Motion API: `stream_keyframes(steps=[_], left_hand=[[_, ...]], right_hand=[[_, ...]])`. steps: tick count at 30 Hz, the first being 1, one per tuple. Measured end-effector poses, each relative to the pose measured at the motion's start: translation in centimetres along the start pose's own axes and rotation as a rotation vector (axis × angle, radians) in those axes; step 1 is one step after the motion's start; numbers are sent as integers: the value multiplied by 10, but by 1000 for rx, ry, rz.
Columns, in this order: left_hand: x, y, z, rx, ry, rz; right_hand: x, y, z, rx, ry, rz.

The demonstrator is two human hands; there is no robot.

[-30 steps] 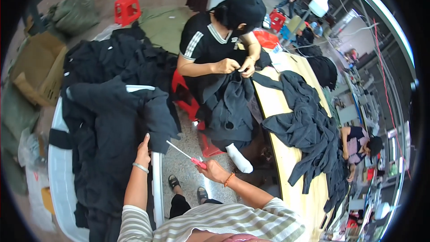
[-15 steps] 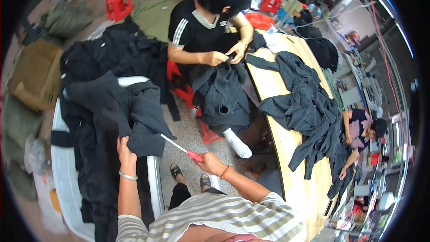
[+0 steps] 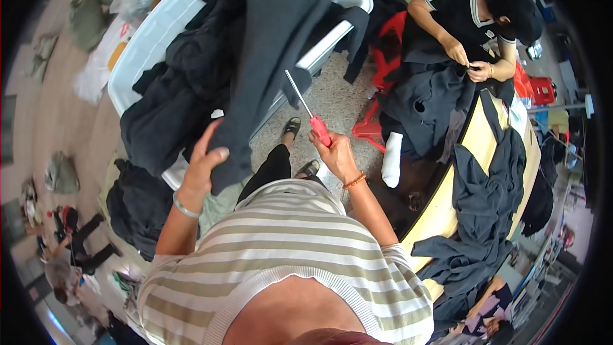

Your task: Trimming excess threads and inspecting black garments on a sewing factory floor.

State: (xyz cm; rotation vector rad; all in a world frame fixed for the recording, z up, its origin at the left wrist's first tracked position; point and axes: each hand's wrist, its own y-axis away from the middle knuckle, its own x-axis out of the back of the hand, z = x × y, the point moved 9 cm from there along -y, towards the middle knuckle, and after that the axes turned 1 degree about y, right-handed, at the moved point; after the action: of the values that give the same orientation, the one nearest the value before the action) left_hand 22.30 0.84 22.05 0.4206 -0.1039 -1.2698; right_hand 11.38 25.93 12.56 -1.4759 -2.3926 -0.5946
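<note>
My left hand [image 3: 199, 171] grips the lower end of a dark grey knit garment [image 3: 271, 32], its thumb lying over the cloth. The garment stretches up and away across a white tub [image 3: 131, 76] heaped with more dark clothing [image 3: 191, 64]. In my right hand [image 3: 340, 161] is a screwdriver [image 3: 320, 131] with a red handle and a thin metal shaft. Its shaft points up and left, its tip close to the garment's right edge. I cannot tell whether the tip touches the cloth.
At the upper right a co-worker [image 3: 472, 13] handles a dark garment [image 3: 424, 105] beside a red stool [image 3: 369, 129]. A light wooden table [image 3: 437, 217] on the right bears dark garments [image 3: 488, 191]. More dark cloth [image 3: 137, 207] lies left of me.
My view has turned left, so the co-worker and table appear farther right. My left hand now holds the garment closer to my body. The screwdriver stays in my right hand, pointing more upright.
</note>
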Motion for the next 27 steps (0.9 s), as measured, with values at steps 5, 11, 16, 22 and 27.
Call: stream_keyframes(steps=[5, 11, 16, 22, 27], left_hand=[[29, 57, -63, 76, -140, -141], [109, 46, -85, -5, -934, 165], [94, 3, -67, 22, -1189, 75], [102, -90, 27, -423, -1257, 286], [28, -191, 72, -666, -1442, 273]], right_hand=[[-13, 19, 8, -14, 68, -68], [-14, 23, 23, -7, 97, -65], [-8, 21, 43, -122, 70, -42], [1, 0, 49, -210, 83, -1], [23, 1, 89, -335, 120, 141]])
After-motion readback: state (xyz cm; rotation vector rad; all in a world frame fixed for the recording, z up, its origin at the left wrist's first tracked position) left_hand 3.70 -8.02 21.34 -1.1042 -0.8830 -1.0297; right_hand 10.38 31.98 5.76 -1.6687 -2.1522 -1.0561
